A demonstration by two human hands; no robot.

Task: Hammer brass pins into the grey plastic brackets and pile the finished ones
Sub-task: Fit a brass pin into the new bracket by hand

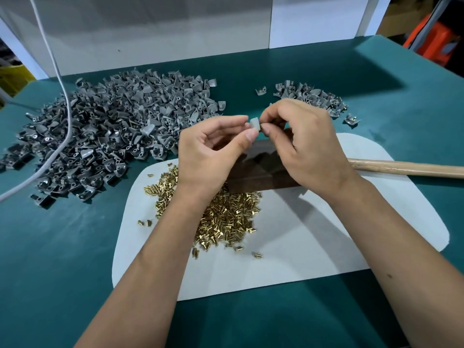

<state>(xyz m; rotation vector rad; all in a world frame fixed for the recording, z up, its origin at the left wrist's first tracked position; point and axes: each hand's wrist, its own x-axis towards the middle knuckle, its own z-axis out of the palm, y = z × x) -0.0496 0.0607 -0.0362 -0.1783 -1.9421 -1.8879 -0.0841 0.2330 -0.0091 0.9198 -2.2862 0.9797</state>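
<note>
One grey plastic bracket (254, 122) is pinched between the fingertips of my left hand (213, 149) and my right hand (298, 141), held above a dark wooden block (258, 169). Whether a pin sits in it is hidden by my fingers. A big heap of grey brackets (108, 131) covers the table's left side. A smaller pile of brackets (311, 96) lies at the back right, some showing brass. Loose brass pins (226, 217) lie heaped on a white sheet (313, 234) under my left forearm.
A wooden hammer handle (406, 168) lies across the right of the sheet, its head hidden behind my right hand. A grey cable (64, 96) runs over the big heap. The green table (50, 247) ends at white panels (150, 33) behind.
</note>
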